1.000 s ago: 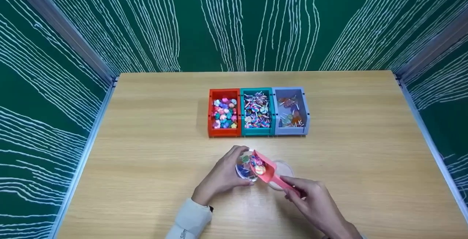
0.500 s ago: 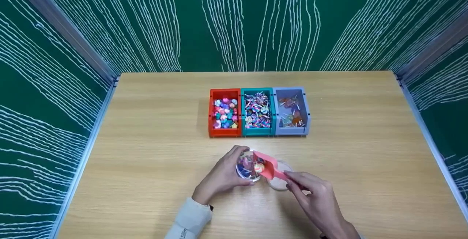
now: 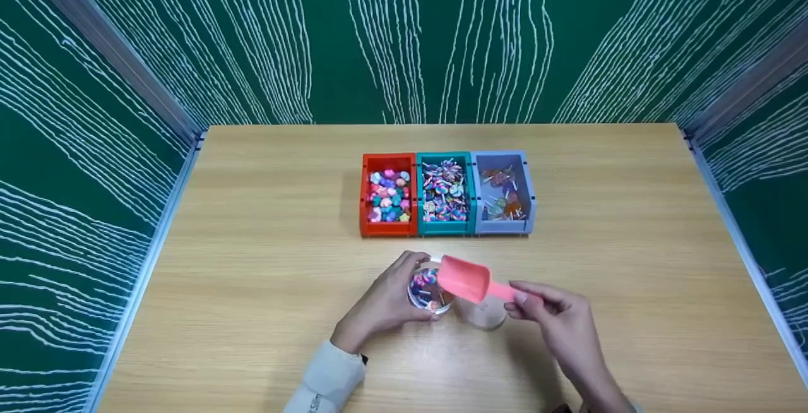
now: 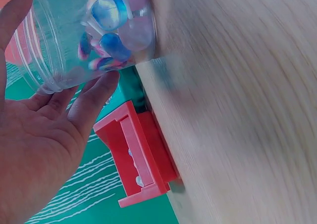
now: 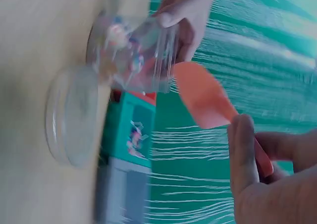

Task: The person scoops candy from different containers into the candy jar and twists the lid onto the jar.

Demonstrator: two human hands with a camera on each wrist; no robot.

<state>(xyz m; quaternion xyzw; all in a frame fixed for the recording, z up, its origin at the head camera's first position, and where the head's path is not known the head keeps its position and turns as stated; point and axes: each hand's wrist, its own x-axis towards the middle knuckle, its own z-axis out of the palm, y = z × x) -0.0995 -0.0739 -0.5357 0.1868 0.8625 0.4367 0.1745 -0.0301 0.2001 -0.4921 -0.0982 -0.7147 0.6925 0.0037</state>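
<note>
A clear plastic jar (image 3: 430, 296) holding small lollipops stands on the table, and my left hand (image 3: 386, 302) grips it round the side. Blue, pink and swirled candies (image 4: 111, 35) show through its wall in the left wrist view. With thumb and fingers my right hand (image 3: 558, 318) pinches the handle of a pink scoop (image 3: 465, 278). The scoop is tipped over at the jar's mouth, its back turned up in the head view; its inside is hidden there. A round clear lid (image 5: 74, 116) lies on the table beside the jar, partly beneath the scoop in the head view.
Behind the jar stand three joined bins: a red bin (image 3: 388, 230) with colourful small pieces, a teal bin (image 3: 445, 228) with swirl lollipops, and a grey-lilac bin (image 3: 503, 227) with translucent lollipops. Green walls (image 3: 435, 34) with white lines enclose the wooden table (image 3: 265, 211).
My right hand has turned the scoop over and drawn it a little to the right. The swirl lollipops that lay in it are now in the jar. The left hand keeps its place.
</note>
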